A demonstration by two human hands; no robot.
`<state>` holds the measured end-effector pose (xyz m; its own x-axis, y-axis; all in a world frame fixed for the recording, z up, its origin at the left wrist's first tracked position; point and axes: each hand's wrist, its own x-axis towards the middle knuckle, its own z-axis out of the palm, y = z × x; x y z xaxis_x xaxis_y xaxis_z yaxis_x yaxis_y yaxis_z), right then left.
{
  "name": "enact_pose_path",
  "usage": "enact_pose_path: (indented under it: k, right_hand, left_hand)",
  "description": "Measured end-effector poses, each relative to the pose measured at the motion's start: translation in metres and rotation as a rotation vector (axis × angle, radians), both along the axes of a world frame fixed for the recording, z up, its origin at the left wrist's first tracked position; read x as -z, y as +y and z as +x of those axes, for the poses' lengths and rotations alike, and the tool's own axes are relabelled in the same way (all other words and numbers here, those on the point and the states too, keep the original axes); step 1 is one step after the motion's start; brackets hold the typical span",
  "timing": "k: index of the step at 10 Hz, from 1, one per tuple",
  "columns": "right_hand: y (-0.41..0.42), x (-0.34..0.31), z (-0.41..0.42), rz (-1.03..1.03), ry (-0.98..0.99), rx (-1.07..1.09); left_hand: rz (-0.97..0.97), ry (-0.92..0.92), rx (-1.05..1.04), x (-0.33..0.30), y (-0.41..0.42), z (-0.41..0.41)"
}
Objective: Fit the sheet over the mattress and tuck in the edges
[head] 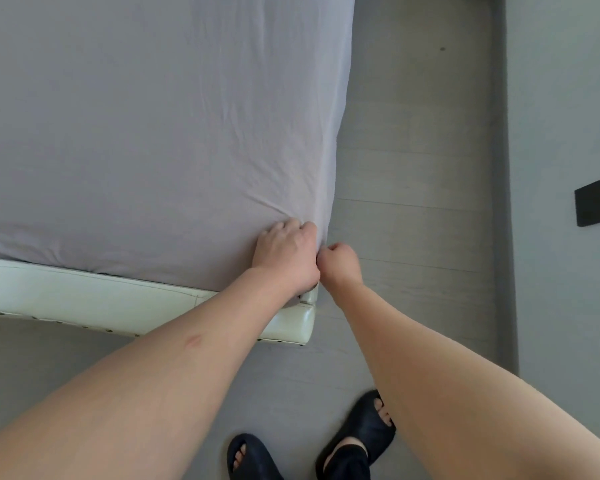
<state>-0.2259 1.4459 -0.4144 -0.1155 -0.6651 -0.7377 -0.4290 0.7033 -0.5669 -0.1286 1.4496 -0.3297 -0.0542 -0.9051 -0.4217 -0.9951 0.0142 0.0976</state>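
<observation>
- Landmark: the near right corner of the mattress (321,216), as seen from behind the person standing at the foot of the bed.
- Sheet (146,133): pale grey-lilac fabric covering the whole visible top of the mattress. It wraps over the landmark corner and runs down the right side. Shallow creases fan out across the top from the corner.
- Left hand (286,258): placed on the corner, back of the hand upward, fingers curled down over the foot-end edge and bunching the sheet beneath them. The fingertips are hidden under the hand.
- Right hand (340,263): just beside the corner on its floor side, touching the left hand. It is closed into a fist, and thumb and fingers appear to pinch the sheet's hanging edge; the contact point is small and partly hidden.
- Bed frame (84,292): cream, padded, with a row of studs, directly below the corner along the foot end. The sheet's lower edge meets its top rim.
- Floor (413,168): grey planks, to the right of the corner.
- Black sandals (357,434): on the person's feet, on the floor well short of the corner.
</observation>
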Motion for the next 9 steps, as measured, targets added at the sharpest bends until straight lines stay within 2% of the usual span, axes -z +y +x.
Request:
enact_pose_path:
  k: [1,2,3,4,5,6,7,8,9]
  right_hand:
    - [0.006,-0.011,0.011,0.162,-0.252,0.147]
    - [0.008,-0.008,0.011,0.226,-0.372,0.336]
    - [0.007,-0.004,0.007,0.106,-0.195,0.244]
    - [0.013,-0.022,0.016,0.088,0.089,-0.089]
    - [0.024,-0.023,0.025,0.115,-0.054,0.1]
    - [0.052,-0.024,0.042,0.409,-0.56,0.724]
    - [0.068,-0.025,0.058,0.385,-0.767,0.807]
    - [0.068,-0.019,0.058,0.274,-0.461,0.651]
    - [0.062,-0.002,0.048,0.281,-0.185,0.352]
  left_hand:
    - [-0.029,0.047,-0.012,-0.002,0.005,-0.001]
    - [-0.031,0.104,-0.02,-0.001,0.012,0.001]
    - [-0.057,0.137,0.01,-0.001,0.025,0.002]
    - [-0.041,0.17,0.083,-0.004,0.039,0.005]
    - [-0.052,0.189,0.034,-0.015,0.043,0.017]
    - [-0.085,-0.009,-0.091,-0.017,0.045,0.034]
    - [0.072,-0.079,-0.128,-0.007,0.055,0.038]
    - [0.09,-0.075,-0.063,-0.002,0.067,0.037]
    - [0.124,-0.021,-0.01,-0.01,0.078,0.039]
